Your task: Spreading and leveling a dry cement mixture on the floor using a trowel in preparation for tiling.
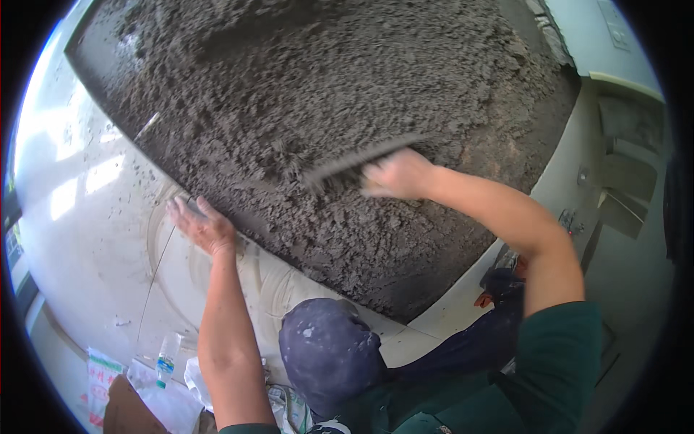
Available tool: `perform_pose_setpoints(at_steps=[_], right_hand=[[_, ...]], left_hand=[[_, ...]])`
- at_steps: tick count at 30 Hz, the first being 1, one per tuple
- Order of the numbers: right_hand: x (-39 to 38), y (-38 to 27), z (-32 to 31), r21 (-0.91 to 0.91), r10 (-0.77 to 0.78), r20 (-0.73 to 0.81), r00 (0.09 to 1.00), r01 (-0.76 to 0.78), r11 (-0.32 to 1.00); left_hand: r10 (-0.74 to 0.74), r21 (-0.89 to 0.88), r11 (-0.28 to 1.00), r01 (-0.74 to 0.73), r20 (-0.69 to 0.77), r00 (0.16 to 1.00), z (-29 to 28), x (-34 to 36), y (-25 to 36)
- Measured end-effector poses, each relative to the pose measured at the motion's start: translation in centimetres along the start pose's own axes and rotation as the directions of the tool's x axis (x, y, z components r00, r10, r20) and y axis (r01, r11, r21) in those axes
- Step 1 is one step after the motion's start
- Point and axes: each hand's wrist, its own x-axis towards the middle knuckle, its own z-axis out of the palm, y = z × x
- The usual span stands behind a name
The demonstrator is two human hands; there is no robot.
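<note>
My right hand [401, 175] is closed around the handle of a plastering trowel [361, 158]. Its long grey blade, smeared by motion, meets the rough grey mortar [347, 79] near the middle of the view. A little of a pale handle shows below my fingers. On the left, my left hand [205, 226] lies on the light floor tiles [108, 239], right beside the mortar's edge. Its fingers are spread and nothing is in it.
My dark, dusty knee [329, 354] is bent near the mortar's front corner. At the lower left are a clear plastic bottle [167, 356], a white plastic bag [170, 401] and brown cardboard [130, 409]. A pale wall [600, 36] stands at the upper right.
</note>
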Motion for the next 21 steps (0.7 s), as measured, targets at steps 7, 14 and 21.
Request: perform_pose_setpoints(at_steps=[7, 14, 21], right_hand=[[14.1, -0.3, -4.6, -0.121, -0.078, -0.159, 0.984, 0.059, 0.991], [16.4, -2.2, -2.6, 0.034, -0.243, 0.39, 0.888, 0.25, 0.968], [13.2, -2.3, -4.2, -0.083, -0.172, 0.149, 0.974, 0.186, 0.979]], left_hand=[[-0.005, -0.004, 1.0, 0.005, 0.033, 0.999, -0.3, 0.0, 0.3], [0.061, -0.066, 0.996, -0.065, -0.049, 0.997, -0.4, 0.1, -0.1], [0.042, -0.063, 0.997, -0.044, -0.034, 0.999, -0.7, 0.1, 0.1]])
